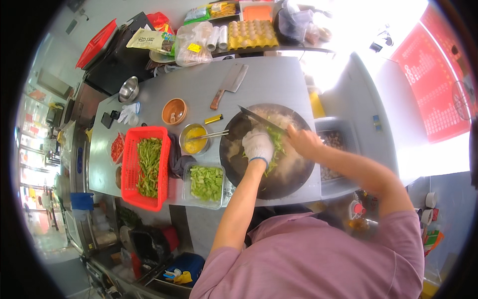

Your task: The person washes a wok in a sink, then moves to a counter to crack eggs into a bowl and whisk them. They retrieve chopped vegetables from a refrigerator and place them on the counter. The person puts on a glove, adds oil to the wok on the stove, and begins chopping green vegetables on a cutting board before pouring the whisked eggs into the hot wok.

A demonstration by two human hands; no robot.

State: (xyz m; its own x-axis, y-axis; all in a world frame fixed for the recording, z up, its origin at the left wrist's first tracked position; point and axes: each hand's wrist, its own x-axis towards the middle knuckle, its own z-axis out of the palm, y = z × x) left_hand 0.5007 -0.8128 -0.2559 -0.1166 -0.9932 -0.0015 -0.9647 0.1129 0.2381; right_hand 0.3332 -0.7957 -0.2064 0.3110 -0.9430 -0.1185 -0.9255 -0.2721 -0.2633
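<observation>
My left hand (258,145), in a white knit glove with a blue cuff, presses down on green vegetable pieces on a round, dark chopping board (237,168). Its fingertips are hidden from above. My bare right hand (304,142) grips a knife, whose dark blade (261,119) slants to the upper left just beyond the glove. Thin green vegetable strips (276,144) lie between the two hands. Left of the board, a clear plastic tub (223,187) holds cut green pieces. Above the tub stands a metal bowl of beaten egg (195,138) with chopsticks (214,134) in it.
A cleaver (231,80) lies on the metal table (272,82) beyond the board. Leftward are a red basket (163,187) of green strips, a brown bowl (180,102), and chopped red pieces (117,148). An egg tray (239,44) sits at the back; a grey crate (347,134) is at right.
</observation>
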